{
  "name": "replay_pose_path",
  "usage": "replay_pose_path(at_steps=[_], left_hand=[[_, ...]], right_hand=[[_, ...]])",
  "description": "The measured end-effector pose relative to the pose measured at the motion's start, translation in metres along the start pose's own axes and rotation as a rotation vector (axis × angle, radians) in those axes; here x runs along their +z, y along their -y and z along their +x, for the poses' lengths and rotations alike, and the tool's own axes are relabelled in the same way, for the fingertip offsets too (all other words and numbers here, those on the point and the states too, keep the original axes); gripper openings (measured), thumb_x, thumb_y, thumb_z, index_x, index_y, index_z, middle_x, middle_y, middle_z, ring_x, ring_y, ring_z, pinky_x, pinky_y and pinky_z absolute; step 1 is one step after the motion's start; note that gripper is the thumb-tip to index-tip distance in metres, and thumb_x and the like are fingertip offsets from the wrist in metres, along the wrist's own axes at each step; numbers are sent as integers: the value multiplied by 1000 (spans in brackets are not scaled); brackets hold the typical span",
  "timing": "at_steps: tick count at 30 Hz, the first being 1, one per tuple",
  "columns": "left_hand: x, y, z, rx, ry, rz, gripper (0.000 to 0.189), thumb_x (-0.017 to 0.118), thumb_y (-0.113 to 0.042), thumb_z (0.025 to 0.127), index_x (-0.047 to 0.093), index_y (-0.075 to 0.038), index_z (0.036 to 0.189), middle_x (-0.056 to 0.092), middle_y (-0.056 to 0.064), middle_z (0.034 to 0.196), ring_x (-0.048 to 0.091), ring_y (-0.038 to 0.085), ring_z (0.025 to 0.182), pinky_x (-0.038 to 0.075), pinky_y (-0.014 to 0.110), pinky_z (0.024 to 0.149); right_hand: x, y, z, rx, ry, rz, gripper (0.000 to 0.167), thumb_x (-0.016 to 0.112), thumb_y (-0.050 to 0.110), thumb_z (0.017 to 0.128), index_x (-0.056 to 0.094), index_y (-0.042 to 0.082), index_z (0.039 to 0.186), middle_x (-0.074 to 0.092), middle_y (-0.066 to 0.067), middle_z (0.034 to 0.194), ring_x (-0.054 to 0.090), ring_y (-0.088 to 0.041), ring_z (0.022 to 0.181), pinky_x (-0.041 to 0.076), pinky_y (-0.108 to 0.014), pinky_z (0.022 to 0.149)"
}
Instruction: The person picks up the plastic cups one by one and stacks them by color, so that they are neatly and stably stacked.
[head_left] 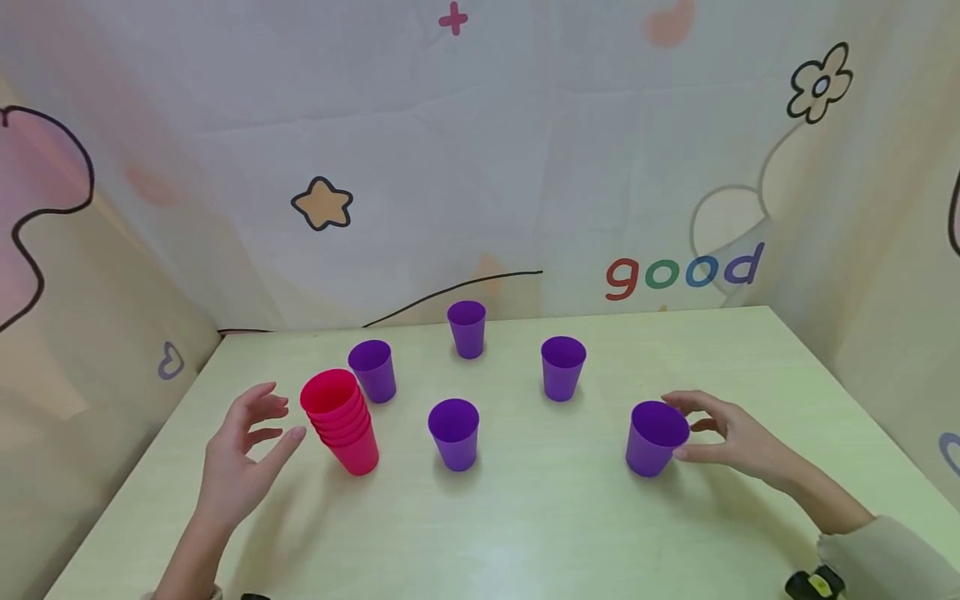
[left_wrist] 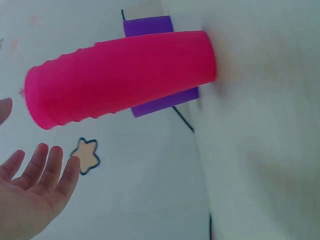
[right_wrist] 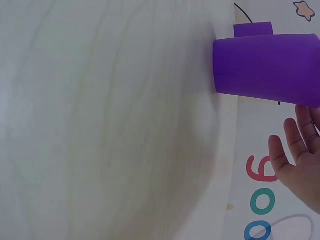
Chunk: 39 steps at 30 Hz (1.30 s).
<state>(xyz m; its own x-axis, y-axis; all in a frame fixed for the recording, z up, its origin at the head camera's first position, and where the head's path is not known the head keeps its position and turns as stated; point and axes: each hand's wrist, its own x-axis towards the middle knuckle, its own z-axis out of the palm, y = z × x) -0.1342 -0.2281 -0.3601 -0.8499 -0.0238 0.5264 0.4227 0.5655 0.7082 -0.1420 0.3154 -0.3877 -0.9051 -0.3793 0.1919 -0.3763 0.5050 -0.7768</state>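
Observation:
A stack of pink plastic cups (head_left: 352,442) stands tilted-looking at the left of the table in the head view. My left hand (head_left: 243,462) is beside it with fingers spread and nothing in them; the left wrist view shows its fingertips apart from the stacked pink rims (left_wrist: 120,75). On the right stands a purple cup (head_left: 651,442), mouth up. At its right side is my right hand (head_left: 727,437), the thumb near the front of the rim and the index finger behind it. The right wrist view shows loosely spread fingers (right_wrist: 296,142) by the purple cup's mouth end.
Several more purple cups stand mouth up: one at the back (head_left: 468,333), one right of centre (head_left: 561,375), one near the middle (head_left: 455,442), and one behind the pink stack (head_left: 377,379). A printed curtain (head_left: 480,183) borders the pale table (head_left: 525,517).

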Motion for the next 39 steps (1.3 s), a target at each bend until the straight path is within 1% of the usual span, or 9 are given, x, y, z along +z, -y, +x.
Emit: replay_pose_path(at_steps=[3, 6, 10, 12, 15, 20, 24, 30, 39], left_hand=[[0, -12, -3, 44, -53, -24, 57, 68, 10, 73, 46, -2, 125, 55, -6, 99, 53, 4, 89, 43, 10, 74], [2, -25, -5, 140, -60, -60, 56, 66, 16, 70, 48, 3, 122, 55, -5, 95, 53, 6, 86, 45, 11, 72], [10, -39, -5, 251, -22, -118, 52, 64, 21, 67, 50, 9, 116, 56, 6, 91, 54, 8, 85, 46, 14, 72], [15, -45, -5, 271, 5, -155, 49, 64, 22, 67, 52, 10, 113, 57, 10, 89, 54, 10, 85, 46, 15, 72], [24, -51, -5, 305, 43, -194, 47, 65, 21, 66, 53, 10, 111, 58, 9, 89, 55, 12, 84, 47, 17, 72], [43, -55, -2, 357, 96, -194, 48, 69, 16, 66, 57, 4, 112, 60, 6, 95, 57, 14, 84, 49, 21, 69], [58, -56, -1, 334, 180, -179, 50, 73, 8, 68, 58, -4, 115, 61, 5, 101, 57, 13, 89, 52, 28, 68], [80, -52, 0, 194, 301, -163, 51, 74, -2, 72, 55, -5, 119, 59, 5, 112, 55, 21, 100, 51, 35, 73], [103, -52, 0, 70, 329, -124, 55, 76, -6, 71, 52, -2, 121, 56, 7, 112, 52, 25, 102, 49, 39, 77]], right_hand=[[0, -1, 0, 6, -2, 12, 50, 69, 9, 79, 48, -1, 123, 53, -16, 119, 49, -1, 100, 45, -25, 81], [1, -1, -1, 9, -3, 17, 47, 68, 9, 80, 49, 1, 122, 54, -14, 117, 50, -3, 100, 45, -25, 80], [1, -1, -1, 13, -10, 21, 45, 67, 9, 81, 50, 1, 122, 55, -12, 116, 50, -2, 100, 45, -23, 80], [1, -2, -1, 13, -14, 23, 45, 67, 9, 82, 49, 0, 122, 55, -10, 116, 50, -2, 99, 45, -23, 79], [1, -3, -1, 10, -20, 29, 45, 66, 8, 82, 49, -1, 122, 55, -6, 115, 49, -1, 99, 46, -22, 79], [1, -4, -1, 9, -17, 52, 46, 66, 7, 82, 48, -2, 123, 55, 0, 114, 52, -4, 98, 47, -22, 78], [2, -5, 0, 15, -9, 77, 46, 66, 7, 82, 47, -3, 124, 56, 1, 115, 54, -7, 97, 47, -22, 76], [3, -6, 0, 20, -11, 87, 47, 65, 7, 82, 46, -3, 125, 56, 5, 115, 54, -8, 97, 47, -22, 76], [5, -6, 3, 28, -24, 94, 48, 65, 7, 83, 46, -4, 125, 55, 3, 116, 52, -2, 99, 47, -22, 78]])
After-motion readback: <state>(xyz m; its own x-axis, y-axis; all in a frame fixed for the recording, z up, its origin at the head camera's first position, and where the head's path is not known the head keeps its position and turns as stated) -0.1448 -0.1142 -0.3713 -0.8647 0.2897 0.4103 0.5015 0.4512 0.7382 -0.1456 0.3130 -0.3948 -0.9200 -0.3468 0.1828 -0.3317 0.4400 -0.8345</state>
